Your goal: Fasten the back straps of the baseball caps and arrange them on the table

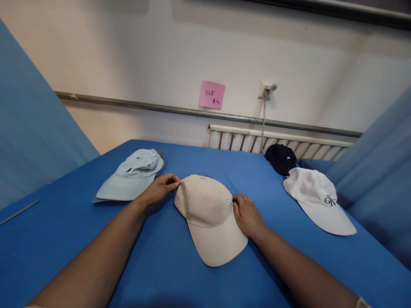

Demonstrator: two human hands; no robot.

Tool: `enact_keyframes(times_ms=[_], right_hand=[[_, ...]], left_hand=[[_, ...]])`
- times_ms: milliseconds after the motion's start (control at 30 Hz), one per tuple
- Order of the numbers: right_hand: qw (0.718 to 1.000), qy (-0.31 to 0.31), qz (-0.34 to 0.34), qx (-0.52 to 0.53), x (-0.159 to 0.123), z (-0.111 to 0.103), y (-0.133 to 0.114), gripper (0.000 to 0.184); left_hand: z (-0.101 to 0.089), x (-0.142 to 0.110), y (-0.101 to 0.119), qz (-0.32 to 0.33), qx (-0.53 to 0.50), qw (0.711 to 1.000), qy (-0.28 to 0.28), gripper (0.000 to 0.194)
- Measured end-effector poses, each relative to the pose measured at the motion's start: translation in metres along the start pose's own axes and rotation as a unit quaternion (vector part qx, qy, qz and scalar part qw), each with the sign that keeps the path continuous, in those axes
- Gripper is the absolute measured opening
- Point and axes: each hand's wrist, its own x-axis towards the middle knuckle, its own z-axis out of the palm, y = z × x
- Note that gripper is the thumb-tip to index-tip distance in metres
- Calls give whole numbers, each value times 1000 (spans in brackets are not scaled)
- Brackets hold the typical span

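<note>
Beige cap point(207, 209) at the middle of the blue tabletop point(154, 261), crown up, brim toward the near side and slightly right. Left grip point(158, 190) narrow, fingertips pinching the crown's lower edge on the left; right grip point(251, 216) closed on the opposite side, beside the small emblem point(229, 203) where crown meets brim, with the exact hold of the fingertips partly hidden. Likeliest trouble: a slip at the left, from so small a pinch on soft cloth, with the beige cap then swinging round on the right grip alone. Also possible: a caved-in crown, from pressing the two sides together, or a twisted one, from uneven pulling. At the brim, a chance of bending the right edge, from too much weight of the palm beside it.

Farther out, on the left, light blue cap point(133, 177) just beside the left forearm point(105, 244), easily nudged by a sweep of that arm. On the right, white cap point(313, 194), brim near the tabletop's side edge; perhaps tipped off by a wide swing of the right forearm point(298, 261). Just behind, navy cap point(279, 159) at the far edge near the radiator point(244, 140), at risk of falling from any backward shove.
</note>
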Motion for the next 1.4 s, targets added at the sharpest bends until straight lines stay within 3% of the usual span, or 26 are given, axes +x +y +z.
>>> enact_keyframes(times_ms=[100,333,600,700,833,1033,1267,1400], right_hand=[[1000,7,1,-1,0,0,1,26],[1000,10,-8,-1,1,2,4,24],[1000,2,-16,4,1,-1,4,24],[1000,-1,-16,5,1,-2,3,23],[1000,-5,-17,5,1,-2,3,23],[1000,-7,-11,9,1,-3,3,22],[1000,-12,-7,5,1,-4,3,22],[1000,-15,-12,-12,0,-4,0,22]], left_hand=[[-4,0,-2,-9,6,1000,-7,37],[-22,-10,1,-42,162,985,-46,39],[-4,-16,6,-34,193,979,-50,21],[-3,-15,6,-36,216,974,-55,22],[1,-15,7,-37,236,971,-15,30],[9,-13,6,-29,275,961,-16,17],[3,-13,11,-44,274,961,-9,11],[-18,-14,8,-41,158,984,-66,12]])
